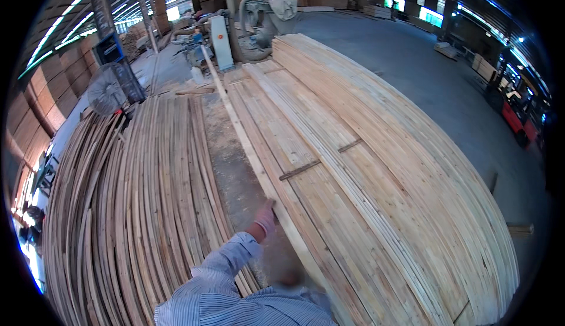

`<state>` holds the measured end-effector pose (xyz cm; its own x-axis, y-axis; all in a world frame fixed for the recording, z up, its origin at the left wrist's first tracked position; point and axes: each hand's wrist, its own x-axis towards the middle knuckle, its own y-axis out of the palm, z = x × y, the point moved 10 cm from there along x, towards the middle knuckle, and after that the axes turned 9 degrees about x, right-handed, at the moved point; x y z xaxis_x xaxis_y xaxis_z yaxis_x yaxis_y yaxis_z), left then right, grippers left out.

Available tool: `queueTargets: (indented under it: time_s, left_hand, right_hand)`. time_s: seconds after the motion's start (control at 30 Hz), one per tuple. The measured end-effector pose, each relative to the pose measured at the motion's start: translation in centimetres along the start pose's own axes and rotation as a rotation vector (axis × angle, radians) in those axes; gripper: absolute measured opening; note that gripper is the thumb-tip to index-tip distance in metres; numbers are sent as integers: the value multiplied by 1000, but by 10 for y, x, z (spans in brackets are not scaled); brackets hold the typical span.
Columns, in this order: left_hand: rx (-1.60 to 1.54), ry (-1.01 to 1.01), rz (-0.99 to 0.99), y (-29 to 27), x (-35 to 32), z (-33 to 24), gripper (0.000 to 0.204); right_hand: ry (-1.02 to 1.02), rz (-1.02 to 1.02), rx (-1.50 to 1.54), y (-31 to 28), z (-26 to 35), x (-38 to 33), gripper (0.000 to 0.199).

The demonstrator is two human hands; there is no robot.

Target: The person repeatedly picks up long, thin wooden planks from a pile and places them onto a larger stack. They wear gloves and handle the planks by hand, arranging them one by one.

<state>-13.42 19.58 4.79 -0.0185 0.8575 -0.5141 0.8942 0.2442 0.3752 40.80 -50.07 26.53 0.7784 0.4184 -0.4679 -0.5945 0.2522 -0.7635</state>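
Note:
A long, pale wooden strip [244, 143] runs from beside me toward the machine at the far end. My left hand [266, 217], in a pale pinkish glove, reaches forward and holds the strip by its left edge. Low in the view, close to my body, my right hand [287, 277] shows only as a dark smear beside the strip; its fingers cannot be made out. A wide stack of pale boards [376, 167] lies to the right of the strip. On the left, many darker, rough strips [147, 208] lie side by side.
The strip's far end lies by a machine [197, 46] and a light grey control cabinet [222, 42]. A dusty fan [107, 88] stands at the far left. Sawdust covers the narrow floor gap [226, 149] between the stacks. A red forklift [518, 117] is at the far right.

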Motion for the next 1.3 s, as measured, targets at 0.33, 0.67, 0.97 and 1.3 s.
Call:
queueTargets:
  time_s: [0.33,0.67,0.97,1.3]
  left_hand:
    - [10,-61,344,63,30,-29,53]
    - [936,30,1473,141,-203,169,26]
    - [267,-421,723,44,-24,152,46]
    - [409,92,421,-5,112,0,52]
  right_hand:
    - [-53,85,-274,128,207,30,67]
    - [-171,318,-176,294,324,60,66]
    - [-726,198,333,316,381,62,51]
    - [-157,-107,687,277,182,109,40]
